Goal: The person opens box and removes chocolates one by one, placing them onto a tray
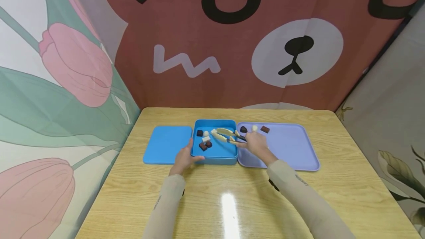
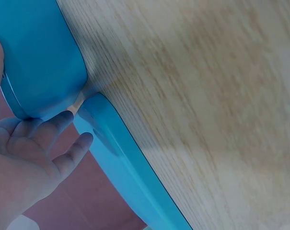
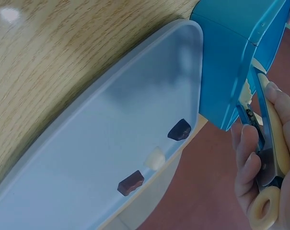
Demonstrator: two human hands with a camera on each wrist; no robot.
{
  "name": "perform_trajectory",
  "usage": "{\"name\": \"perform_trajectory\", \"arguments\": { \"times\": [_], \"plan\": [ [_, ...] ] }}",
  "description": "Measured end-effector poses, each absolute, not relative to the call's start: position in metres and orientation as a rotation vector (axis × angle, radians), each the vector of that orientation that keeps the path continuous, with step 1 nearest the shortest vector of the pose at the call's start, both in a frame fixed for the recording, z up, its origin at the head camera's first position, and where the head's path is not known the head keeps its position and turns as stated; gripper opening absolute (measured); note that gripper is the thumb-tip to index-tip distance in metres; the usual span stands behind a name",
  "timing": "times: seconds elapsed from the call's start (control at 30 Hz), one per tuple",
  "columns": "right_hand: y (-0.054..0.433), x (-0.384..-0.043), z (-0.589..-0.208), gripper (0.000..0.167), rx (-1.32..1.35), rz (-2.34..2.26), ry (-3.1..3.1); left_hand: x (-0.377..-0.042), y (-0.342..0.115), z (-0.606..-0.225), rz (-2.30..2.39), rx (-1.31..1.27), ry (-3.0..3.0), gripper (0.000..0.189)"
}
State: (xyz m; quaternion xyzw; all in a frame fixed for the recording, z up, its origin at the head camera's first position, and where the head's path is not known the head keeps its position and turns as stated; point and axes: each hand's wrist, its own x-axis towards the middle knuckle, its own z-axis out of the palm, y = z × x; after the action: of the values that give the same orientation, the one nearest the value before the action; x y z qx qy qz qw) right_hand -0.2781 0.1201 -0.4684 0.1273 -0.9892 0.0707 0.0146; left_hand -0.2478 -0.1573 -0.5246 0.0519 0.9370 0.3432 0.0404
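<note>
My right hand grips tongs with cream-coloured arms, reaching over the right wall of a blue box. A small white chocolate is at the tips of the tongs, over the box. Several chocolates lie in the left part of the box, among them a dark square, a white block and a round brown one. My left hand rests against the box's front left corner, thumb along the front and fingers, fairly straight, along the left side.
Right of the box lies a lilac tray with a dark chocolate, a white one and a brown block near its far edge. A flat blue lid lies left of the box. A printed curtain hangs behind the wooden table.
</note>
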Motion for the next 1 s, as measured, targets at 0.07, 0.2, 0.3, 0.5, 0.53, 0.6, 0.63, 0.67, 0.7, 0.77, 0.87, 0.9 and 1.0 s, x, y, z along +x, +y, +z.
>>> {"name": "perform_trajectory", "arguments": {
  "times": [0.07, 0.2, 0.3, 0.5, 0.53, 0.6, 0.63, 0.67, 0.7, 0.77, 0.87, 0.9, 1.0],
  "plan": [
    [0.121, -0.278, -0.469, 0.050, 0.398, 0.224, -3.076, -0.248, -0.158, -0.525, 1.057, 0.164, 2.871, 0.100],
    [0.122, -0.277, -0.469, 0.050, 0.395, 0.253, -3.077, -0.248, -0.159, -0.526, 1.058, 0.169, 2.874, 0.100],
    [0.124, -0.276, -0.467, 0.050, 0.389, 0.267, -3.084, -0.248, -0.159, -0.526, 1.055, 0.168, 2.874, 0.101],
    [0.126, -0.273, -0.463, 0.051, 0.394, 0.282, -3.080, -0.247, -0.159, -0.525, 1.052, 0.169, 2.875, 0.100],
    [0.126, -0.272, -0.463, 0.051, 0.395, 0.283, -3.077, -0.247, -0.159, -0.524, 1.054, 0.168, 2.875, 0.100],
    [0.127, -0.271, -0.462, 0.052, 0.396, 0.288, -3.067, -0.247, -0.159, -0.524, 1.056, 0.166, 2.876, 0.100],
    [0.128, -0.271, -0.461, 0.052, 0.396, 0.292, -3.059, -0.247, -0.159, -0.524, 1.057, 0.166, 2.878, 0.100],
    [0.129, -0.270, -0.461, 0.052, 0.398, 0.294, -3.048, -0.247, -0.159, -0.524, 1.058, 0.166, 2.879, 0.100],
    [0.129, -0.270, -0.461, 0.052, 0.396, 0.300, -3.039, -0.247, -0.159, -0.524, 1.059, 0.167, 2.881, 0.100],
    [0.131, -0.268, -0.460, 0.052, 0.394, 0.299, -3.022, -0.247, -0.159, -0.524, 1.058, 0.172, 2.887, 0.100],
    [0.134, -0.266, -0.459, 0.050, 0.390, 0.291, -3.017, -0.247, -0.159, -0.524, 1.063, 0.174, 2.886, 0.100],
    [0.135, -0.265, -0.459, 0.050, 0.389, 0.290, -3.020, -0.247, -0.159, -0.524, 1.064, 0.175, 2.885, 0.100],
    [0.138, -0.261, -0.456, 0.050, 0.399, 0.298, -3.021, -0.247, -0.159, -0.524, 1.072, 0.167, 2.877, 0.101]
  ]
}}
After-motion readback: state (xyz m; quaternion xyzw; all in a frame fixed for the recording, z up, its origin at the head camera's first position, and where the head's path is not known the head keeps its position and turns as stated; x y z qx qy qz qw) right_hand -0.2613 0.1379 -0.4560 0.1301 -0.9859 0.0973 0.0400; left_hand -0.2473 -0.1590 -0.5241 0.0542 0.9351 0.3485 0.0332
